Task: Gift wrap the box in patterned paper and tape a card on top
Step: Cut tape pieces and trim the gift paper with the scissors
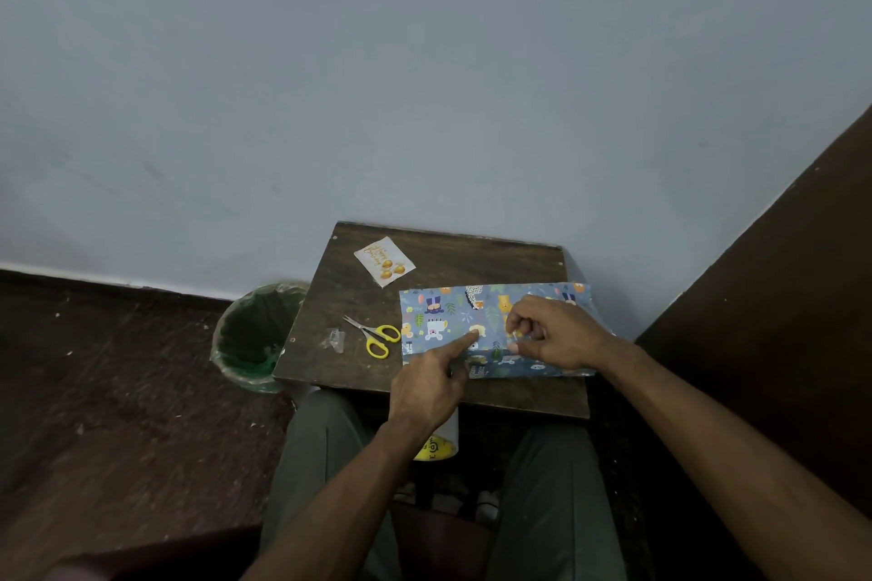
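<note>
The box wrapped in blue animal-patterned paper (439,321) lies on the right half of a small dark wooden table (339,359). My left hand (431,384) presses its straight index finger onto the paper near the middle, the other fingers curled under. My right hand (549,333) hovers just right of that finger, thumb and fingertips pinching what looks like a small clear strip of tape over the paper. A white greeting card (384,260) with gold balloons lies at the table's far left corner.
Yellow-handled scissors (375,335) and a crumpled clear scrap (336,340) lie left of the box. A green-lined bin (257,335) stands on the floor left of the table. A paper roll (436,446) stands between my knees. A wall is close behind.
</note>
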